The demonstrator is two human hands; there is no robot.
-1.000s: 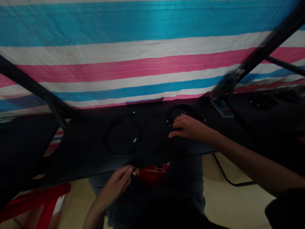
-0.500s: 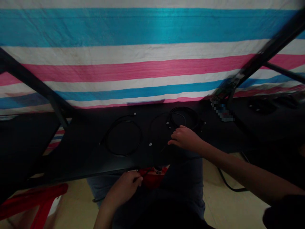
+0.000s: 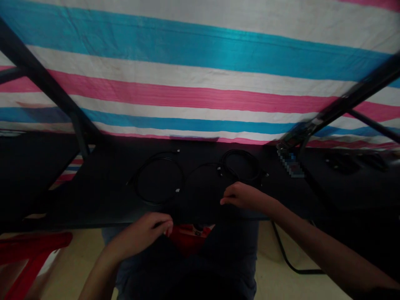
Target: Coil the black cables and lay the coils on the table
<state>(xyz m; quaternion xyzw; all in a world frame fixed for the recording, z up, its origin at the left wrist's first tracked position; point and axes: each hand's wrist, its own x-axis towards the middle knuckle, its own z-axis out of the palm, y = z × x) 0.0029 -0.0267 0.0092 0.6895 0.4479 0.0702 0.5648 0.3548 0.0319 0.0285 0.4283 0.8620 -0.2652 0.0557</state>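
Observation:
My left hand (image 3: 154, 228) is at the table's front edge, with fingers curled and thumb tip close to the fingertips. Whatever may be in it is too dark to make out. Just in front of the right cable coil, my right hand (image 3: 240, 196) hovers over the table with its fingers pinched together. I cannot see clearly what they grip. A black coiled cable (image 3: 156, 203) lies to the left on the black table. Another black cable coil (image 3: 258, 160) lies beyond my right hand, with pale plugs about it. One thin cable arcs left toward a white plug (image 3: 177, 190).
A striped sheet (image 3: 200, 98) hangs behind the black table (image 3: 103, 187). Dark metal braces rise at left and right. Dark items (image 3: 342, 162) lie on the surface at far right. A red stool (image 3: 34, 243) stands at lower left.
My left hand has moved left and up to the table edge. My right hand appears lower, partly from the camera tilting. The white plug has shifted left, onto the left coil.

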